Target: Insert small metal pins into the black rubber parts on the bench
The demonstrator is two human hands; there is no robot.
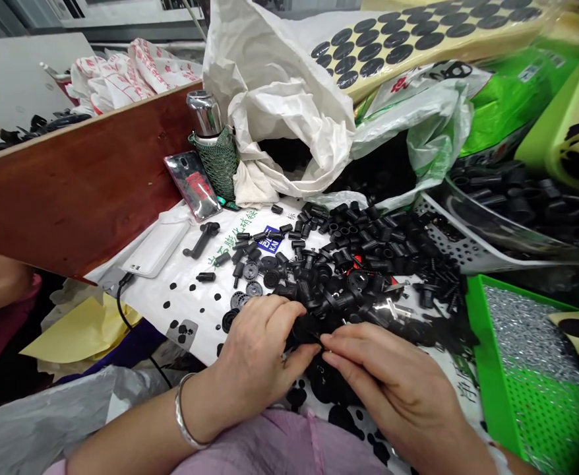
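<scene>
My left hand [264,346] is curled around a round black plastic part [305,328], gripping it between thumb and fingers near the table's front edge. Close beside it, my right hand [388,376] pinches with thumb and forefinger at the part's right side; what sits between those fingertips is too small to make out. Just beyond both hands spreads a heap of black plastic pieces [349,244], with short tubes, discs and ribbed pegs among them. A few flat black discs [254,288] lie beside my left hand. A black crank-shaped piece [202,240] rests farther left.
At right stands a green tray [492,356] of small silvery metal pieces, below a clear tub [527,231] of black tubes. White sacks [289,112] stand open behind the heap. Left are a phone [193,185], a flask [213,145], a white power bank [155,247] and a wooden board [82,178].
</scene>
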